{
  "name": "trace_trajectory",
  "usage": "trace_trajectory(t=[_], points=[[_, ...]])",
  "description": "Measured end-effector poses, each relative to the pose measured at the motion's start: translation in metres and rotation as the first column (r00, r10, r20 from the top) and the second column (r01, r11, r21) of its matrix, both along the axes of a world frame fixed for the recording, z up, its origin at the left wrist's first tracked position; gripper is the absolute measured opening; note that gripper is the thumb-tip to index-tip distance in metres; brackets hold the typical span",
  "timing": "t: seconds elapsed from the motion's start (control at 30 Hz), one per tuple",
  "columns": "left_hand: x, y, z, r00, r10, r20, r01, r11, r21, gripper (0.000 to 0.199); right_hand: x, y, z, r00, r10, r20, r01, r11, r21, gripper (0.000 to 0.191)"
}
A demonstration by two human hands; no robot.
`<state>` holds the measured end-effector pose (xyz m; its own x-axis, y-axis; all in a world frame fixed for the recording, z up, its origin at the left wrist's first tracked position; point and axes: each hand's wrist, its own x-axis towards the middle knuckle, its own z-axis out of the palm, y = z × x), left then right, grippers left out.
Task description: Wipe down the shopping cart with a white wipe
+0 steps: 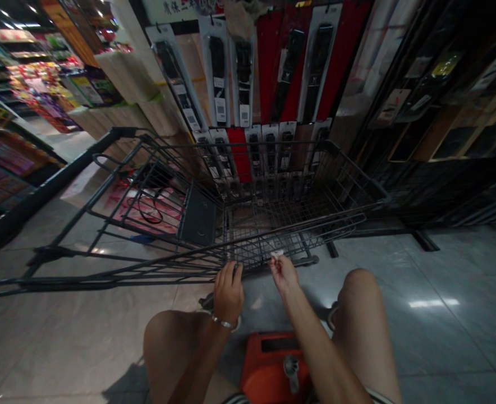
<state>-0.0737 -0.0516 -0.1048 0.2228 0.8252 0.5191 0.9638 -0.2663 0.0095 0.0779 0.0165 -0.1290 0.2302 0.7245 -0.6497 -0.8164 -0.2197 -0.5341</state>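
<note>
A dark grey wire shopping cart point(273, 225) stands sideways before me. My left hand point(228, 293), with a metal band at its wrist, has its fingers bent over the near side wires of the cart; the fingertips are partly hidden. To the right, my right hand point(284, 276) pinches a small crumpled white piece point(277, 254), perhaps tissue or paper, between thumb and fingers, close to the cart's near side. What exactly the piece is cannot be made out.
Packaged belts point(218, 73) hang on a display rack behind the cart. A pink item point(147, 209) shows through the cart's left-hand wires. Between my knees is an orange case point(269, 359) with a grey knob. Stocked shelves point(41, 84) stand at far left, over a tiled floor point(441, 314).
</note>
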Motion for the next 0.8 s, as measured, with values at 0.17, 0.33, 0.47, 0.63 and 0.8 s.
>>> trace_trajectory(t=[0.17,0.33,0.47,0.63,0.8], points=[[0.005,0.000,0.002,1.000,0.016,0.009,-0.016,1.000,0.000,0.036,-0.004,-0.009,0.024,0.999,-0.010,-0.047,0.013,0.999,0.049,0.019],[0.014,-0.009,0.019,1.000,0.000,-0.028,0.000,1.000,0.005,0.032,-0.006,-0.018,0.058,0.995,-0.028,-0.096,0.038,0.994,0.100,0.018],[0.016,-0.019,0.056,0.998,-0.065,0.000,0.065,0.997,0.051,0.027,-0.012,-0.020,0.099,0.993,-0.034,-0.117,0.048,0.991,0.126,0.020],[-0.005,-0.007,0.118,0.990,-0.047,-0.133,0.091,0.933,0.348,0.035,-0.017,-0.023,0.125,0.991,-0.027,-0.129,0.042,0.992,0.119,0.024],[-0.037,0.020,0.153,0.966,-0.011,-0.258,0.074,0.969,0.237,0.034,-0.021,-0.025,0.109,1.000,-0.021,-0.008,0.022,0.983,0.180,0.027]])
